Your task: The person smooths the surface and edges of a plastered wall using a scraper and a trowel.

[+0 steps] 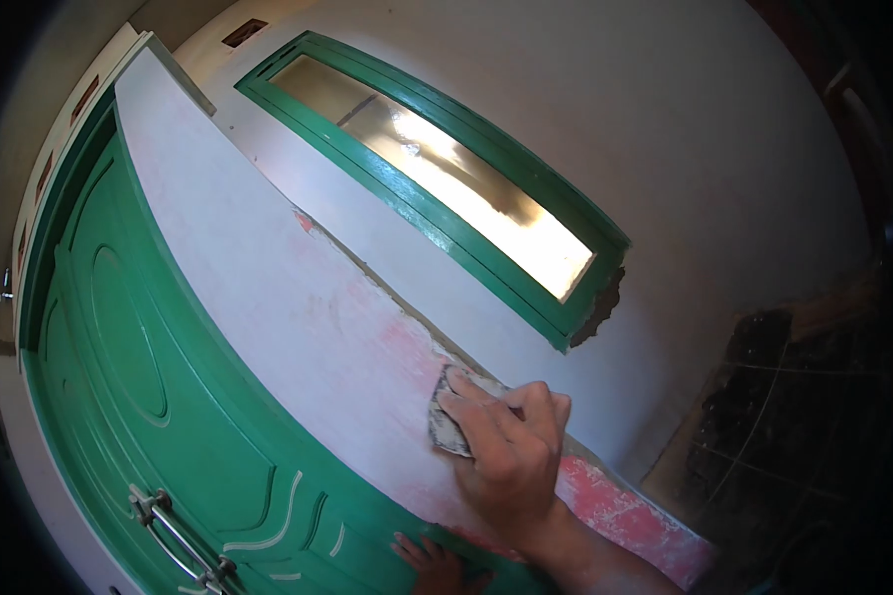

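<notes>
My right hand [511,441] is closed on a grey, stained scraper blade [448,421], which lies against the wall strip [298,327] beside the door. White covers much of this strip, with pink showing through near the blade and bare red paint [625,506] below my wrist. Low in the view, my left hand [432,565] rests with its fingers spread on the green door [189,397] near its edge. The strip's outer corner runs rough and chipped just past my right hand.
A green-framed window [437,178] is set in the adjoining wall, with broken plaster [600,309] at its lower corner. Metal door handles [179,540] stick out at the lower left. Dark tiles [764,416] stand at the right.
</notes>
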A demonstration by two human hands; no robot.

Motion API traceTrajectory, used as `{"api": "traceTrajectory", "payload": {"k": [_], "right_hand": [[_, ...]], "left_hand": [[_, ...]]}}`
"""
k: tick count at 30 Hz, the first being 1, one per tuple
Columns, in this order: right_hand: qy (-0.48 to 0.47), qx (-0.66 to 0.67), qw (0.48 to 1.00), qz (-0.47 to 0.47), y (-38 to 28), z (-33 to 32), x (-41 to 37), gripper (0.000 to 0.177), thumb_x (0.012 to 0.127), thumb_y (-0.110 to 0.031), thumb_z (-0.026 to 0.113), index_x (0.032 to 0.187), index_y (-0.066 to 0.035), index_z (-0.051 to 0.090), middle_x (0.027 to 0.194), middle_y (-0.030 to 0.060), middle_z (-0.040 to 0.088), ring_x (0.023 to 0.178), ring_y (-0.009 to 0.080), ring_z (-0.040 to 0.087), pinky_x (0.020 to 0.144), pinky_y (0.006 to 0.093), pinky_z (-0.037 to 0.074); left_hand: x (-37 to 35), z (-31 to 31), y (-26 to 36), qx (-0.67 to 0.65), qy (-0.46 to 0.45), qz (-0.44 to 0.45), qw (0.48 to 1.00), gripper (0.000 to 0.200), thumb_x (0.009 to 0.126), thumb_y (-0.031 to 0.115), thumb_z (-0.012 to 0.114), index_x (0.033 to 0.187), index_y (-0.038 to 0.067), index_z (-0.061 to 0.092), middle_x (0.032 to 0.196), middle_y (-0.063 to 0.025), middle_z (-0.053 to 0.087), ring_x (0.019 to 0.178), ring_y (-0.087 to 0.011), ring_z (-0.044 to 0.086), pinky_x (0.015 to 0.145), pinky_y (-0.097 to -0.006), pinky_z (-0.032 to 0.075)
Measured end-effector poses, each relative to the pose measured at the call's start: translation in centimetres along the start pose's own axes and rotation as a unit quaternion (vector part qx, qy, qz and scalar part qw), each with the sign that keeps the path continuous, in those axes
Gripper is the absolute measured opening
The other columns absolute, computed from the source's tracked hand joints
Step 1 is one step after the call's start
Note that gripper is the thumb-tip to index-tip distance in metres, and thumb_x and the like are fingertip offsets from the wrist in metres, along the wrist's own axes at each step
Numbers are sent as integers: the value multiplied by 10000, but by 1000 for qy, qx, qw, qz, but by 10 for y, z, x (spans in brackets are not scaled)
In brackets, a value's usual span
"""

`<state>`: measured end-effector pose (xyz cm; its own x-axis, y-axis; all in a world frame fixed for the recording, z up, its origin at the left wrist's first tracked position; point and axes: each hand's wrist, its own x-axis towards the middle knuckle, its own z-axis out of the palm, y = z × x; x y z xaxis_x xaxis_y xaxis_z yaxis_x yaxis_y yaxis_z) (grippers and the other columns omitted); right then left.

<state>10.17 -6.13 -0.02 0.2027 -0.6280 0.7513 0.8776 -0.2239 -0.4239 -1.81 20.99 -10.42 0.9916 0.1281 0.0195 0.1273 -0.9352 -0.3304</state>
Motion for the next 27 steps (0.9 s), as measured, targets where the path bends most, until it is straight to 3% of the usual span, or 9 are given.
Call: {"api": "traceTrajectory", "payload": {"k": [2,5,8,11,13,22,25,27], "right_hand": [[-5,-5,1000,8,-2,-3,-1,235,825,-18,742,1033,-107,804,1173,57,838,839,211,589,809,391,396],[0,-13,1000,12,-5,-2,1,217,837,-28,735,1032,-99,800,1163,64,839,837,213,595,792,395,397],[6,-10,1000,4,-6,4,10,210,838,-31,731,1028,-94,796,1154,69,839,826,219,593,774,401,398],[-11,-14,1000,8,-7,-3,11,207,836,-29,731,1024,-91,794,1142,73,840,818,223,592,773,406,404],[-20,-24,999,14,-4,-11,5,205,838,-28,730,1023,-91,793,1133,74,841,817,223,591,779,406,408],[-8,-10,1000,-5,-2,-5,16,218,820,-14,740,1021,-87,783,1101,63,840,823,219,578,779,405,400],[-22,-7,999,24,-1,-15,6,370,691,-9,878,1036,-99,782,1087,48,843,791,241,570,783,409,368],[-9,-8,1000,17,-2,-8,10,373,693,-8,880,1038,-103,775,1087,49,843,792,241,571,784,411,368]], "left_hand": [[4,-4,-4,-51,-25,7,998,810,1037,624,590,1457,-68,602,1501,-383,566,1462,-620,410,1241,-788,146],[-2,0,-3,-103,22,14,994,820,1036,627,592,1486,-58,583,1529,-362,555,1486,-612,389,1254,-785,109],[-2,-4,2,2,2,-17,1000,823,1033,623,604,1517,-41,565,1559,-338,542,1509,-609,360,1272,-766,80],[-1,-6,7,-41,-8,-36,998,807,1025,623,620,1501,-27,581,1570,-322,538,1513,-611,348,1266,-776,74],[4,28,-23,-21,27,1,999,813,1022,630,627,1484,-37,588,1569,-333,530,1512,-610,348,1263,-779,77],[2,13,-11,-37,15,-5,999,780,1028,610,635,1464,-37,606,1588,-328,516,1509,-603,354,1284,-738,103],[-1,13,-7,-44,50,-13,998,783,1032,609,628,1478,-34,600,1608,-330,499,1528,-592,340,1284,-737,111],[-1,5,0,-69,32,-12,997,794,1032,613,624,1494,-32,591,1620,-347,478,1548,-591,313,1286,-736,104]]}}
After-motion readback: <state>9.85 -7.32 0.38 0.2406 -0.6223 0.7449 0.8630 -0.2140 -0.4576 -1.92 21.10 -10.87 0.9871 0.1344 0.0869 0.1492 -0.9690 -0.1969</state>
